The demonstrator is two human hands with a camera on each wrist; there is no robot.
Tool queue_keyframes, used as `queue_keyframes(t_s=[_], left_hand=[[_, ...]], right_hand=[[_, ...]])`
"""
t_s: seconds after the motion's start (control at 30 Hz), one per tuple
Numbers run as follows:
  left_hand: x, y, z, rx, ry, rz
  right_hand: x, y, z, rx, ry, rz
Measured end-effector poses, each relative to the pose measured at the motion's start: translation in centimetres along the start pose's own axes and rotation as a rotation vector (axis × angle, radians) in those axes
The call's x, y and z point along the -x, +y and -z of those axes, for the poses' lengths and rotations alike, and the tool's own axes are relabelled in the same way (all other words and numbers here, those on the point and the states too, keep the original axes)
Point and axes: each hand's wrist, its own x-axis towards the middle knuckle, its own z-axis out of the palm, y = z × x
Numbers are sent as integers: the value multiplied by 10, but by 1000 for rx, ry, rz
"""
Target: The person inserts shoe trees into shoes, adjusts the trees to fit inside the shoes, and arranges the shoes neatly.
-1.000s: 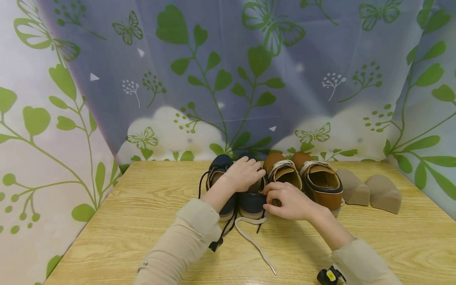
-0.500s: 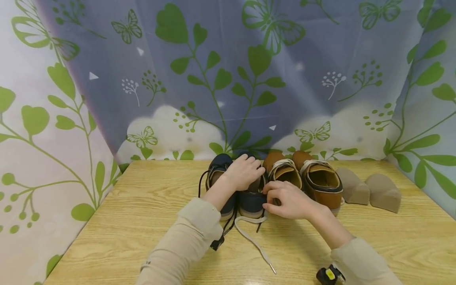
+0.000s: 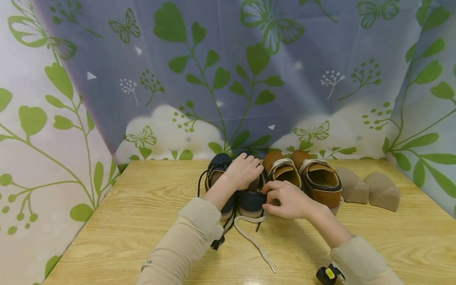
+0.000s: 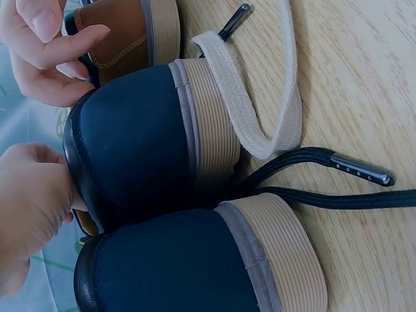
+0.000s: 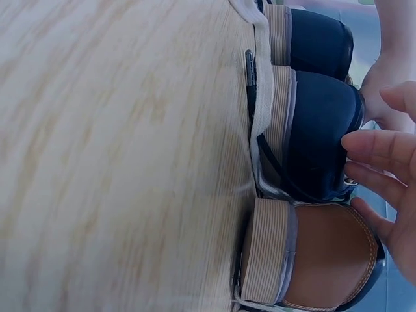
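Observation:
Two navy shoes with dark laces stand side by side, heels toward me. Over the right navy shoe, my left hand grips its upper with bent fingers; the shoe and hand hide the fingertips in the left wrist view. My right hand touches that shoe's collar at the right with loosely bent fingers, and its thumb stands apart from the shoe in the left wrist view. The left navy shoe is partly hidden by my left forearm. A flat cream lace lies on the table behind the heels.
Two brown shoes with cream laces stand close on the right. Beyond them lie two beige wedge-shaped pieces. All rest on a wooden table backed by a leaf-patterned cloth. Dark lace ends trail toward me.
Both hands keep their places at the right navy shoe. The head view shifts very slightly; nothing else visibly moves.

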Motion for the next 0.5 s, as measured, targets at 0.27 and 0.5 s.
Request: queue_keyframes(t_s=[0.27, 0.5], left_hand=[[-2, 0, -2, 3, -13, 15], [-2, -1, -2, 11, -14, 14]], right_hand=[[0, 1, -1, 12, 6, 4], [0, 1, -1, 17, 12, 9]])
